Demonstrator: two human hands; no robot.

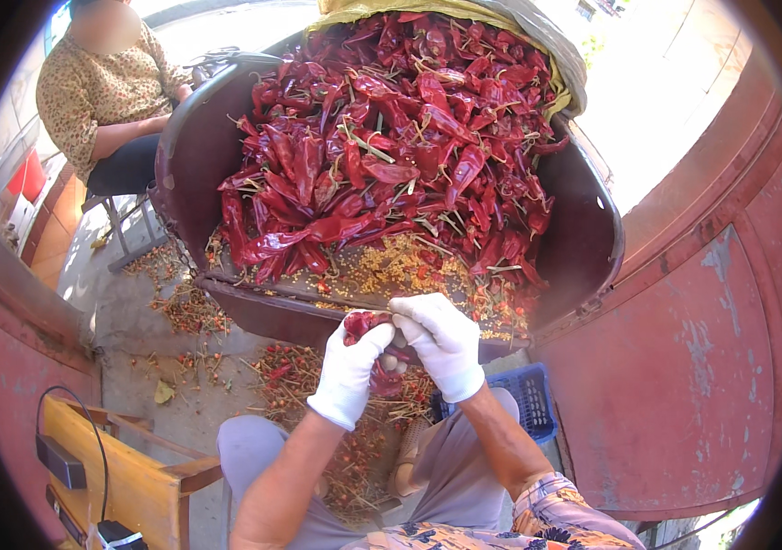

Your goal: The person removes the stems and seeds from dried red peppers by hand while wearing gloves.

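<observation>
My left hand point(345, 374), in a white glove, is closed around a dried red chili pepper point(363, 324) at the near edge of a dark maroon cart bed point(585, 215). Beside it my right hand point(446, 346), gloved too, pinches at the pepper's pale stem, the fingers meeting near the left thumb. More red pepper point(386, 380) shows below the hands; whether it is held or falling I cannot tell. A large heap of dried red chilies point(382, 151) fills the bed, with loose yellow seeds point(400, 261) scattered at its near side.
A blue plastic basket point(526, 396) stands by my right knee. Stems and debris point(317, 367) cover the floor between my feet. A wooden stool point(134, 449) is at the lower left, a red metal door point(675, 367) at the right. Another person point(111, 82) sits at the far left.
</observation>
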